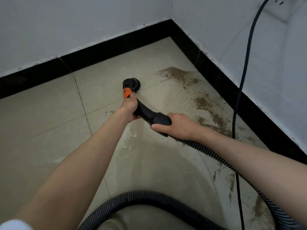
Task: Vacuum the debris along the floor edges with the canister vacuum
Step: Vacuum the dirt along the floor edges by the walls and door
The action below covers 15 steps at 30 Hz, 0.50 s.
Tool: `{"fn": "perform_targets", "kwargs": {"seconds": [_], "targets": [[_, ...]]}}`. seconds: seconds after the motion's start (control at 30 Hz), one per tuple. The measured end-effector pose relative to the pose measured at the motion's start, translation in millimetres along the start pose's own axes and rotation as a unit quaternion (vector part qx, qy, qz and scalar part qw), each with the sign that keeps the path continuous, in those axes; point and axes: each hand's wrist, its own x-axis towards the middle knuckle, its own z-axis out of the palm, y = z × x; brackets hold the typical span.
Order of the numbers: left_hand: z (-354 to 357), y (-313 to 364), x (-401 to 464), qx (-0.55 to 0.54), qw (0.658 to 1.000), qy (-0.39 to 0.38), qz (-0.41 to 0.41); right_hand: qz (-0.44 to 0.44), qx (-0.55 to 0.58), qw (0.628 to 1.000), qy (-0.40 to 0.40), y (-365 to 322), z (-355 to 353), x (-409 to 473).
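A black round brush nozzle (pixel 132 83) with an orange collar (pixel 127 93) touches the beige tiled floor near the room's corner. My left hand (pixel 129 108) grips the curved black handle just behind the orange collar. My right hand (pixel 177 126) grips the black cuff where the ribbed hose (pixel 214 156) joins the handle. Brown debris (pixel 181 77) lies in patches to the right of the nozzle, trailing along the right-hand skirting (pixel 214 113). The canister is out of view.
Black skirting (pixel 108 47) runs under white walls on the far and right sides and meets in a corner. A black power cord (pixel 245 63) hangs down the right wall to the floor. The hose loops across the floor at the bottom (pixel 141 195).
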Motion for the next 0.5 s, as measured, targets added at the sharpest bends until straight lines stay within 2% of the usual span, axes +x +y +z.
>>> {"fn": "perform_targets", "kwargs": {"seconds": [0.5], "targets": [[50.4, -0.7, 14.3, 0.032, 0.999, -0.028, 0.011, 0.034, 0.029, 0.999, 0.026, 38.7, -18.6, -5.9]]}}
